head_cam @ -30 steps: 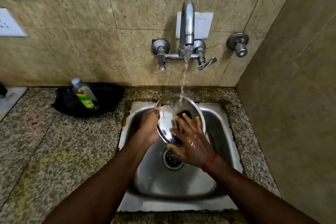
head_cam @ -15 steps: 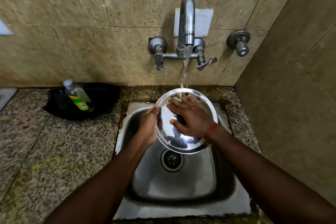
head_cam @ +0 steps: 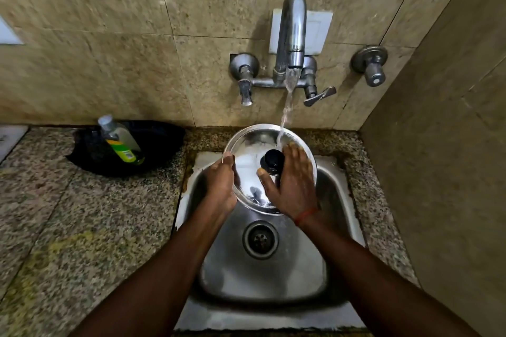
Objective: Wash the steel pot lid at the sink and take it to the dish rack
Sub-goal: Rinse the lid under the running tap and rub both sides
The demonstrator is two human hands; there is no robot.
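A round steel pot lid point(head_cam: 250, 153) with a black knob point(head_cam: 272, 161) is held tilted over the back of the steel sink point(head_cam: 336, 194), top side facing me. My left hand point(head_cam: 220, 186) grips its left rim. My right hand point(head_cam: 294, 186) lies flat on the lid's right side, fingers spread beside the knob. Water from the tap point(head_cam: 293, 35) falls onto the lid's upper right edge. No dish rack is in view.
A clear bottle with a green label point(head_cam: 120, 141) leans in a black bowl point(head_cam: 161, 142) on the granite counter point(head_cam: 82, 227) left of the sink. A side wall point(head_cam: 443, 172) closes off the right. A wall valve point(head_cam: 371, 64) sits right of the tap. The drain point(head_cam: 260, 239) is open.
My right hand slid from across the lid's upper middle to its right side, baring the black knob. The lid shifted slightly back and up under the water stream.
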